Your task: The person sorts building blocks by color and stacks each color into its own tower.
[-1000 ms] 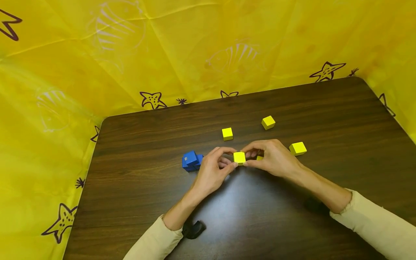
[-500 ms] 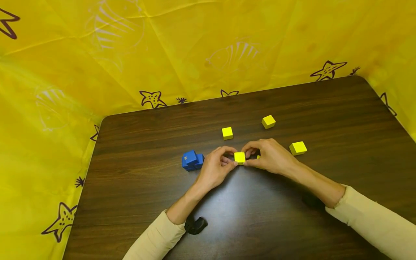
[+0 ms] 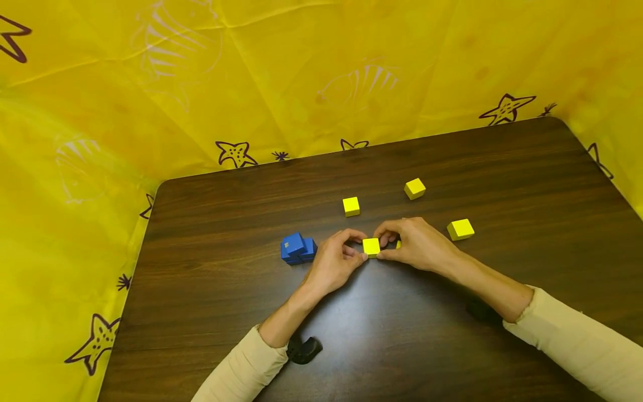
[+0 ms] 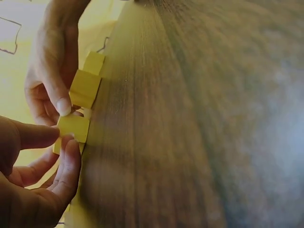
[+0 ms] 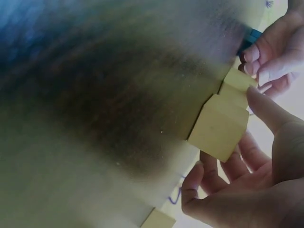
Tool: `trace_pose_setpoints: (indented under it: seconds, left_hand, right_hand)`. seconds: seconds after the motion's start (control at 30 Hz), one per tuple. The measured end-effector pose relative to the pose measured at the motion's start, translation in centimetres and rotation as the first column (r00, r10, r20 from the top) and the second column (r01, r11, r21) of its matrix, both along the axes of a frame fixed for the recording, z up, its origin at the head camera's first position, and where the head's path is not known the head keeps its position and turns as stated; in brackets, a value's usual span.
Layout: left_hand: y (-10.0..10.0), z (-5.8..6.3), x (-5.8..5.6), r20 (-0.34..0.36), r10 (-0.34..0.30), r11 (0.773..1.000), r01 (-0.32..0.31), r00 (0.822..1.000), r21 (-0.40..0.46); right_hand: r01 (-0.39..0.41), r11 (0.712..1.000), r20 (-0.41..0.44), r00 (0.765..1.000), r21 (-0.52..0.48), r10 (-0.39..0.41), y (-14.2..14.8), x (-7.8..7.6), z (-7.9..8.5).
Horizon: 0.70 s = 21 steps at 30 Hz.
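A yellow cube (image 3: 371, 247) sits on the table between both hands in the head view. From its left side my left hand (image 3: 334, 259) holds it with thumb and fingertips. My right hand (image 3: 427, 245) pinches the same cube from the right, its thumb at the near corner. A second yellow cube (image 5: 219, 127) rests under the right palm, mostly hidden in the head view. Close to the left hand's outer side stands a small blue block pile (image 3: 293, 244), one block lying askew on the others. The left wrist view shows fingertips of both hands meeting at the pinched cube (image 4: 73, 128).
Three more yellow cubes stand apart on the dark wood table (image 3: 216, 290): one behind the hands (image 3: 351, 206), one farther back (image 3: 414, 188) and one at right (image 3: 460, 229). A yellow printed cloth (image 3: 281, 72) hangs along the table's back and sides.
The pinched cube and both hands have shifted slightly, a little rightward and nearer the person. Over the second, the right forearm moved slightly left. The other cubes and blue blocks stayed put.
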<state>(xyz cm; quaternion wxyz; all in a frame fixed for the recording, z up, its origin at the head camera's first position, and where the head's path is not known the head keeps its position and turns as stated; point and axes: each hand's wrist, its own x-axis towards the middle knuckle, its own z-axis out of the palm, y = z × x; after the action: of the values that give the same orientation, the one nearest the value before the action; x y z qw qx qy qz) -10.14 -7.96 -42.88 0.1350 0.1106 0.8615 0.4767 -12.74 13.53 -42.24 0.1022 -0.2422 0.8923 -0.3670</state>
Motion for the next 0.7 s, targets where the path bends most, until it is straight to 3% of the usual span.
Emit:
trace_pose_setpoints:
  seconds: [0.37, 0.7]
  left_hand:
    - [0.4, 0.7, 0.6, 0.009, -0.01, 0.999, 0.011, 1.0, -0.035]
    - [0.8, 0.6, 0.4, -0.059, -0.03, 0.992, 0.023, 0.998, -0.121]
  right_hand:
    - [0.006, 1.0, -0.017, 1.0, 0.015, -0.006, 0.5, 0.4, 0.6]
    - [0.042, 0.999, -0.1, 0.994, 0.017, -0.04, 1.9, 0.7, 1.3]
